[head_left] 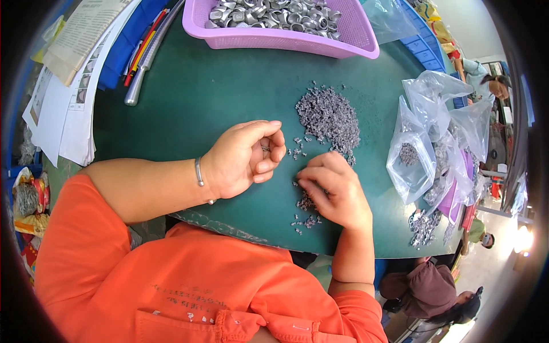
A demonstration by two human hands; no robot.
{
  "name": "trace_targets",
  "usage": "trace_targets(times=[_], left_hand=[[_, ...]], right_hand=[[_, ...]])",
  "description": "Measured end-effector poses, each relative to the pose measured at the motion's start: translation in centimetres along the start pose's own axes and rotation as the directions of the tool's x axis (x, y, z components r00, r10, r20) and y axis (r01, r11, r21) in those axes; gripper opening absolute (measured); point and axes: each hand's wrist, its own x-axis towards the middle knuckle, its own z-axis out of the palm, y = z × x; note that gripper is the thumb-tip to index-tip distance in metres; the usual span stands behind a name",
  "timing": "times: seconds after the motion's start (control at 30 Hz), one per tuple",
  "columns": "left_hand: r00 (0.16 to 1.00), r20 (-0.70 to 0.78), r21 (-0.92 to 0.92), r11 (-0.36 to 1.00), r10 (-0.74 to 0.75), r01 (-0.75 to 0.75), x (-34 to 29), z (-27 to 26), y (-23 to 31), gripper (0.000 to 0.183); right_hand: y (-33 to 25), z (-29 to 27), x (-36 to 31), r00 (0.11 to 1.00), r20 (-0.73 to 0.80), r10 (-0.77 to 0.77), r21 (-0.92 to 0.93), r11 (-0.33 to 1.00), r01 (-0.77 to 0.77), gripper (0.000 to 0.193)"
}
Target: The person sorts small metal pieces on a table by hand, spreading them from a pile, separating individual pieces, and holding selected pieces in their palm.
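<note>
My left hand (246,153) is held palm up above the green table (171,123), its fingers curled over a few tiny grey metal pieces (266,148) that show only in part. To its right, my right hand (340,191) is low over the table, thumb and fingertips pinched together; whatever is between them is too small to make out. Beyond the right hand lies a large heap of tiny grey metal parts (329,117). A smaller scatter of the same parts (309,220) spreads under and beside the right hand, partly hidden by it.
A purple basket (286,47) of silvery ring-like castings stands at the far edge. Clear plastic bags (412,166) with metal parts lie at right, a blue tray (423,43) behind them. Papers (77,123) and pens (140,54) are at left. Other people sit at right.
</note>
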Motion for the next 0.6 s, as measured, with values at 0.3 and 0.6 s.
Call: trace_targets(times=[0.3, 0.6], left_hand=[[1.000, -0.004, -0.015, 1.000, -0.009, 0.009, 0.0, 0.0, 0.0, 0.029], [1.000, -0.016, -0.026, 1.000, -0.006, 0.005, -0.1, 0.1, 0.0, 0.029]], right_hand=[[0.1, -0.6, -0.5, 0.995, -0.047, 0.093, 0.024, 0.995, -0.092, 0.030], [-0.4, 0.7, 1.0, 0.995, -0.097, 0.024, -0.021, 0.999, -0.026, 0.045]])
